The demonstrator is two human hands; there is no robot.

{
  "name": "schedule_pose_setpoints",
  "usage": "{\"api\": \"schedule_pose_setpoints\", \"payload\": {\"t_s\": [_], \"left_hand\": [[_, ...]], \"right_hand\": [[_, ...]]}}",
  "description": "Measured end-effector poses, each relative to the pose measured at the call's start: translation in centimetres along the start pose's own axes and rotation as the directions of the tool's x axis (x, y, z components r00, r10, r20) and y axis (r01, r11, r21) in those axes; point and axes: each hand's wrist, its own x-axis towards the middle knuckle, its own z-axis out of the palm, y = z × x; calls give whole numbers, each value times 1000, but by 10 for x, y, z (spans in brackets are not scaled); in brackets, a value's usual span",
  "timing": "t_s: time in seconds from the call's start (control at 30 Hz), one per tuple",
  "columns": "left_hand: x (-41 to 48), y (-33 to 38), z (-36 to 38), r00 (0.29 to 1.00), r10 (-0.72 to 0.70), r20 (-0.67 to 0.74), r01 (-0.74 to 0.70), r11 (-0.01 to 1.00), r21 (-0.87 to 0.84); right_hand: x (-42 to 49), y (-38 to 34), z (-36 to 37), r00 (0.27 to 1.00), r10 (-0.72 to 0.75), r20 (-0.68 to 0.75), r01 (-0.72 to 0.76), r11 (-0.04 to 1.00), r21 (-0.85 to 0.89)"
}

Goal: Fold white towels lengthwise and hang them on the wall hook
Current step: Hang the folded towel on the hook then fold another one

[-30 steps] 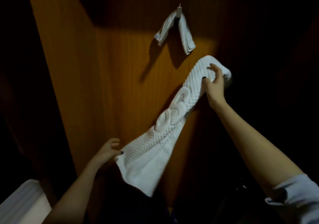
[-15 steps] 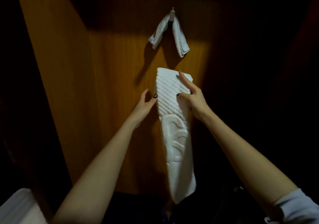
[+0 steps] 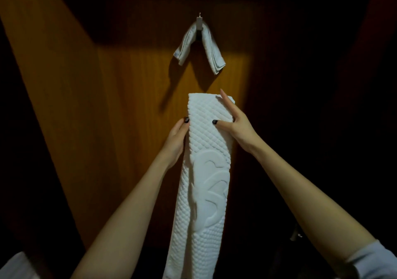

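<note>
Dim closet, lit patch on the wooden wall (image 3: 120,106) ahead.

Patterned towel (image 3: 204,171): white, folded into a long narrow strip, held upright in front of the wall. Its top edge sits just below the lit patch; its tail runs down out of view at the bottom. Quilted diamond texture, with a raised curling motif at mid-length.

My left hand (image 3: 175,141): at the strip's left edge near the top. Thumb lies against the front of the edge. The fingers go behind the cloth, so I cannot see how they lie; the edge sits between thumb and fingers.

My right hand (image 3: 234,124): at the right edge, same height. Thumb presses flat on the front face, forefinger stretches up along the top right corner, the other fingers wrap behind. A pinch on the cloth.

Wall hook (image 3: 199,24): small, metal, above the strip and apart from it. It carries one hung towel (image 3: 212,50), white, folded narrow and draped over it, both ends hanging down and splayed apart.

Grey sleeve (image 3: 373,259) on my right arm, lower right. Pale shape (image 3: 15,265) at lower left, too dark to identify.
</note>
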Motion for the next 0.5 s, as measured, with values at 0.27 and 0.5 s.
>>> {"api": "schedule_pose_setpoints", "payload": {"t_s": [0.27,0.5], "left_hand": [[-11,3,19,982,187,-23,-183,975,125],[4,-2,44,962,261,-76,-242,950,197]], "right_hand": [[1,1,-6,994,-91,-53,82,987,-139],[6,-6,-18,985,-119,-128,108,990,-89]]}}
